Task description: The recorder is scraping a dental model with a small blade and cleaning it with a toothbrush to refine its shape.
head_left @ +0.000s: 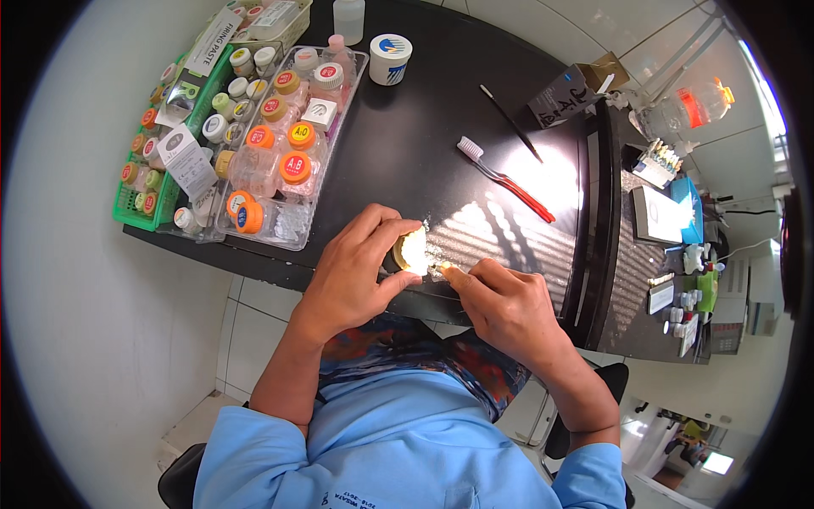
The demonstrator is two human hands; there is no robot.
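Observation:
At the table's near edge, my left hand (pixel 363 270) is closed around a pale yellow plaster cast (pixel 412 249), thumb and fingers on its rim. Strong sunlight washes out the cast's detail. My right hand (pixel 507 295) is closed in a pinch just right of it. Whatever is in that pinch is too small and hidden to name; its tip points at the cast. White crumbs (pixel 439 254) lie on the dark table between the hands.
A red-handled toothbrush (pixel 514 188) and a thin black brush (pixel 509 120) lie beyond my right hand. Clear trays (pixel 307 222) and a green basket (pixel 127 208) of small jars stand left. A white tub (pixel 391 59) is at the back, a cardboard box (pixel 566 95) at the right.

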